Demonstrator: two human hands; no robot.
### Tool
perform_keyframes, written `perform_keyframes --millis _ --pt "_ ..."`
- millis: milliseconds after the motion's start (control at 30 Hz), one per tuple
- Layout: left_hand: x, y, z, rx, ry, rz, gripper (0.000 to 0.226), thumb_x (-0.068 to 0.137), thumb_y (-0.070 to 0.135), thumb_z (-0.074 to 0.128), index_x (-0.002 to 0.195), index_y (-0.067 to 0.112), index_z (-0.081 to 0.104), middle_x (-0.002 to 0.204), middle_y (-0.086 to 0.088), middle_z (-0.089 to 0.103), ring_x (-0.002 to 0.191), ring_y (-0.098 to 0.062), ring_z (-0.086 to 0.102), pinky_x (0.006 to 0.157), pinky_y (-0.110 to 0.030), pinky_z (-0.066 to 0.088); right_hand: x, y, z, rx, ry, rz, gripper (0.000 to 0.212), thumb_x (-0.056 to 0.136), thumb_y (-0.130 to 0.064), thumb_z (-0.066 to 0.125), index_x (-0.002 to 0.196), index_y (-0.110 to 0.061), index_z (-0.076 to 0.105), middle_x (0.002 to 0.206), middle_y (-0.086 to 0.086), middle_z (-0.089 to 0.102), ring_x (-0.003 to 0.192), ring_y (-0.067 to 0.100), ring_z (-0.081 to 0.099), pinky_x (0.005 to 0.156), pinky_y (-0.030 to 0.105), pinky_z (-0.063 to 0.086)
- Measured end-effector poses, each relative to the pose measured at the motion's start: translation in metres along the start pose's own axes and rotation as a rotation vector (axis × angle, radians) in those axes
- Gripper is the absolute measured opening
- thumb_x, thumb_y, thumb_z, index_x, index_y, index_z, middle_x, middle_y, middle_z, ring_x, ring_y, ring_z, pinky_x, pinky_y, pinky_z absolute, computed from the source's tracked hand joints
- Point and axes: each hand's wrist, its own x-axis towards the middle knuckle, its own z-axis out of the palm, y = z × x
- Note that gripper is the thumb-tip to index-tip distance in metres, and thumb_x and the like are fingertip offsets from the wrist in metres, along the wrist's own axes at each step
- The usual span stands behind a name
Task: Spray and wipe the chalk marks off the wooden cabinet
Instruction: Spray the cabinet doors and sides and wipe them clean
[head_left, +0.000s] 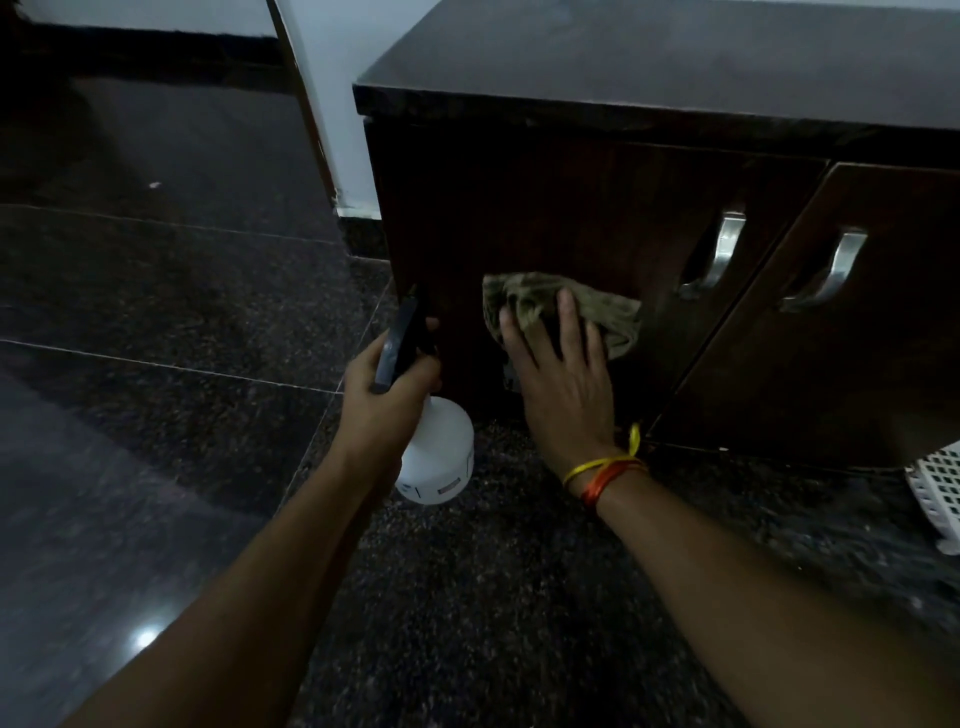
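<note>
Fingers (566, 317) of my right hand (563, 384) lie spread and fairly straight, pressing the cloth (597, 306) flat against the lower part of the left door (545, 208) of the cabinet (623, 62). My left hand (387, 392) curls tight round the neck of the spray bottle (441, 452), its black head pointing up beside the cabinet's left edge. I see no chalk marks on the dark wood.
</note>
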Motion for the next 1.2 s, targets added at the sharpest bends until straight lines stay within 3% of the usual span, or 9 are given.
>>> perform_keyframes --millis 100,200,467,567,733,800,900,1067,1200 --pt "0.0 0.0 -0.003 -0.007 -0.002 -0.005 0.028 0.094 0.002 0.052 0.118 0.01 0.063 0.084 -0.02 0.054 0.077 -0.025 0.052 0.059 -0.019 0.046 -0.026 -0.002 0.02 0.025 -0.167 -0.087 0.076 0.073 -0.003 0.068 0.142 -0.014 0.04 0.136 0.011 0.053 0.14 0.039 0.027 0.106 0.053 0.035" --pt "0.001 -0.001 -0.006 -0.009 0.01 -0.015 0.027 0.094 0.004 0.054 0.119 0.01 0.064 0.086 -0.021 0.055 0.079 -0.026 0.054 0.064 -0.026 0.046 -0.034 -0.001 0.029 0.001 -0.274 -0.098 0.072 0.075 -0.01 0.068 0.142 -0.016 0.041 0.136 0.008 0.053 0.141 0.035 0.023 0.107 0.05 0.034" --pt "0.002 -0.003 0.001 -0.02 0.015 -0.007 0.016 0.092 0.0 0.052 0.098 0.008 0.064 0.073 -0.01 0.053 0.068 -0.014 0.053 0.058 -0.017 0.045 0.02 -0.006 -0.014 0.021 0.03 0.039 0.061 0.087 -0.015 0.03 0.148 -0.018 0.024 0.144 0.008 0.043 0.141 0.039 0.023 0.109 0.05 0.029" --pt "0.003 -0.004 0.002 -0.006 0.009 -0.01 0.014 0.093 0.002 0.052 0.097 0.008 0.064 0.076 -0.014 0.053 0.072 -0.019 0.052 0.056 -0.015 0.044 0.015 -0.008 -0.003 0.003 0.044 0.03 0.062 0.089 -0.015 0.038 0.149 -0.018 0.021 0.143 0.008 0.043 0.141 0.038 0.02 0.11 0.049 0.024" --pt "0.006 -0.008 -0.002 -0.019 0.006 -0.009 0.023 0.093 0.002 0.052 0.111 0.008 0.065 0.08 -0.018 0.054 0.075 -0.023 0.053 0.06 -0.018 0.046 -0.033 -0.003 0.047 0.011 -0.244 -0.156 0.081 0.078 -0.009 0.067 0.148 -0.018 0.028 0.142 0.007 0.046 0.143 0.033 0.011 0.106 0.049 0.033" --pt "0.006 -0.011 -0.004 -0.031 0.001 -0.007 0.022 0.091 0.004 0.055 0.109 0.011 0.066 0.082 -0.018 0.055 0.077 -0.024 0.054 0.066 -0.027 0.046 -0.043 -0.001 0.062 -0.001 -0.343 -0.221 0.077 0.079 -0.011 0.066 0.146 -0.019 0.031 0.145 0.003 0.044 0.145 0.028 0.006 0.106 0.045 0.032" --pt "0.007 -0.014 -0.005 -0.042 0.003 -0.002 0.023 0.09 0.005 0.054 0.104 0.017 0.068 0.081 -0.017 0.054 0.077 -0.025 0.053 0.068 -0.034 0.044 -0.047 0.007 0.072 -0.115 -0.434 -0.366 0.068 0.092 -0.018 0.051 0.15 -0.019 0.017 0.156 -0.002 0.025 0.143 0.024 -0.018 0.113 0.04 0.026" --pt "0.008 -0.012 0.002 -0.037 -0.005 -0.003 0.026 0.093 0.002 0.052 0.108 0.018 0.066 0.078 -0.014 0.054 0.076 -0.024 0.053 0.068 -0.032 0.044 -0.066 0.024 0.074 -0.126 -0.527 -0.372 0.057 0.087 -0.023 0.055 0.142 -0.02 0.04 0.148 -0.003 0.04 0.145 0.024 0.014 0.109 0.038 0.035" --pt "0.009 -0.012 0.01 -0.034 -0.033 0.006 0.025 0.094 0.002 0.053 0.107 0.019 0.065 0.077 -0.012 0.053 0.073 -0.019 0.052 0.062 -0.022 0.045 -0.087 0.063 0.084 -0.065 -0.515 -0.349 0.052 0.076 -0.011 0.042 0.125 -0.016 0.06 0.129 0.002 0.06 0.137 0.024 0.035 0.094 0.04 0.047"
